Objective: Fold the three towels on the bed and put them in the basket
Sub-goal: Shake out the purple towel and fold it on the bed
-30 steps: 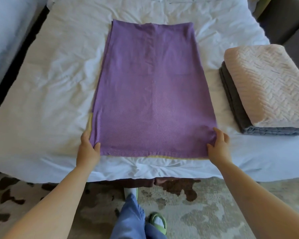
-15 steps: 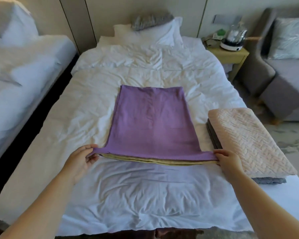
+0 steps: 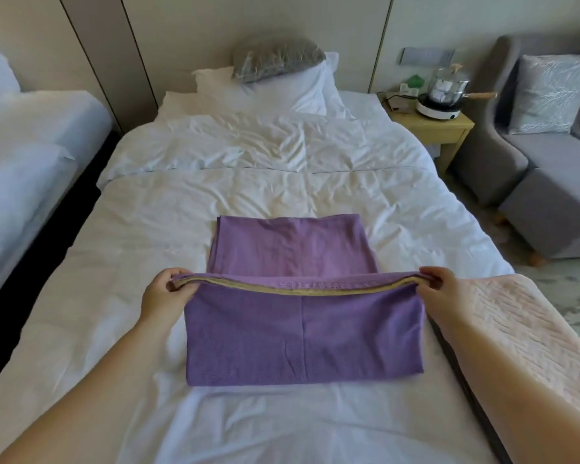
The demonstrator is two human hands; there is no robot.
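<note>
Left hand: closed in a pinch on the near-left corner of the purple towel, holding the doubled edge raised above the bed.
Purple towel: lies mid-bed, partly folded; its lifted edge, showing a yellow underside, spans between both hands, with the far half flat beyond it.
Risk at the edge: the layers could slip apart if either pinch loosens, leaving the fold skewed.
Risk of uneven travel: if one hand leads, the corners would probably land off the far edge.
Right hand: closed in a pinch on the near-right corner, level with the left.
Pink towel: folded, stacked on a grey towel just beside the right forearm; a wide elbow could nudge the stack.
Basket: not in view.
</note>
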